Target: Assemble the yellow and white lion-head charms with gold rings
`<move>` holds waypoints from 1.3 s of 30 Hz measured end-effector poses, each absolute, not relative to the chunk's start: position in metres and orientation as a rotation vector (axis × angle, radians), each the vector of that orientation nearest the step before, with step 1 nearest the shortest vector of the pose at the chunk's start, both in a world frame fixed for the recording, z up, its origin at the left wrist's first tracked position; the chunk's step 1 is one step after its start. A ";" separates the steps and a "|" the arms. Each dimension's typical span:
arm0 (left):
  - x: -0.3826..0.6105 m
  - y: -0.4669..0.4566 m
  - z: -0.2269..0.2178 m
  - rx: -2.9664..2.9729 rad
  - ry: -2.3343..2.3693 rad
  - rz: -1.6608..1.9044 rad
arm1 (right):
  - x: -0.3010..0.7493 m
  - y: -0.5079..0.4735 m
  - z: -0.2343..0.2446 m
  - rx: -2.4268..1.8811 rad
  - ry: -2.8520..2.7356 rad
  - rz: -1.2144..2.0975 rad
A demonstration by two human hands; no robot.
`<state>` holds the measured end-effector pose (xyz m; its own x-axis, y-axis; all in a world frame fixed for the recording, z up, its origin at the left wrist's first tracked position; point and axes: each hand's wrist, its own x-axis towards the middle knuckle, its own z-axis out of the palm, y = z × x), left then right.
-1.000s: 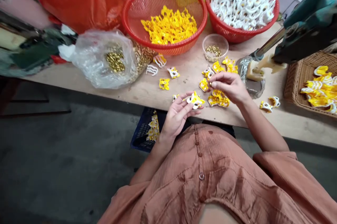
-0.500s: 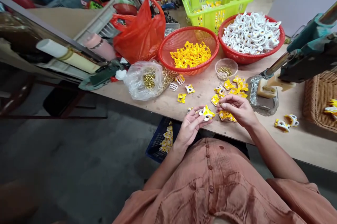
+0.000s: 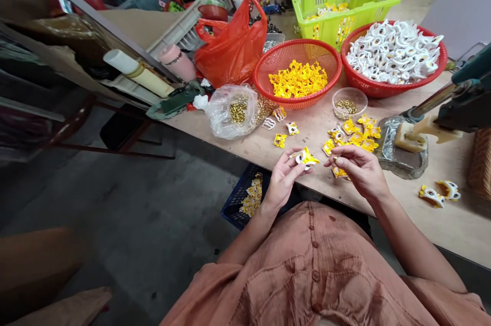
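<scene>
My left hand [image 3: 281, 183] holds a small yellow and white animal-head piece [image 3: 307, 158] with dark eyes, gripped by thumb and fingers over the table's front edge. To its right, my right hand [image 3: 364, 170] is closed in a pinch, its fingertips a short way from the piece. Whatever lies between those fingertips is too small to make out. Just beyond and partly behind the right hand is a loose cluster of yellow pieces [image 3: 356, 138]. A clear round tub [image 3: 349, 103] of small gold rings stands behind the cluster.
Red baskets hold yellow parts [image 3: 298, 79] and white parts [image 3: 395, 52]. A lime crate [image 3: 368, 12] stands behind them. At left are a plastic bag [image 3: 226, 116] of gold bits and a red bag [image 3: 233, 50]. A bench press [image 3: 412, 137] is at right, a blue basket [image 3: 232, 203] below.
The view has turned left, so the table things sit further right. The gap between my right fingertips and the held animal-head piece is slightly wider. My left hand keeps its hold.
</scene>
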<state>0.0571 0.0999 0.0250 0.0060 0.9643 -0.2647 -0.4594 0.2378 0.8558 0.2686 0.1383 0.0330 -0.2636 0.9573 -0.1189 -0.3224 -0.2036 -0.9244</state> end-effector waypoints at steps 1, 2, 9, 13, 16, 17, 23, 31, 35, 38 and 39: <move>0.055 0.101 0.026 0.640 0.999 1.251 | 0.267 0.138 0.034 -0.933 -1.018 1.660; 0.054 0.103 0.026 0.636 0.989 1.259 | 0.266 0.138 0.034 -0.931 -1.016 1.666; 0.050 0.106 0.029 0.669 0.983 1.269 | 0.251 0.143 0.034 -0.925 -0.880 1.699; 0.054 0.109 0.024 0.707 1.026 1.266 | 0.250 0.146 0.027 -0.889 -0.819 1.755; 0.059 0.109 0.019 0.815 1.082 1.288 | 0.253 0.144 0.023 -0.898 -0.905 1.786; 0.060 0.109 0.019 0.882 1.110 1.281 | 0.254 0.143 0.021 -0.919 -0.953 1.796; 0.054 0.113 0.029 1.472 1.221 1.100 | 0.253 0.151 0.019 -1.030 -1.021 1.853; -0.022 0.233 0.096 2.022 1.419 1.247 | 0.262 0.163 0.032 -1.163 -0.984 1.853; -0.106 0.382 0.123 1.989 1.619 1.352 | 0.262 0.163 0.040 -1.218 -1.013 1.803; -0.158 0.468 0.117 1.953 1.661 1.252 | 0.256 0.164 0.047 -1.211 -1.038 1.811; -0.171 0.485 0.111 1.991 1.638 1.230 | 0.255 0.164 0.048 -1.215 -1.045 1.816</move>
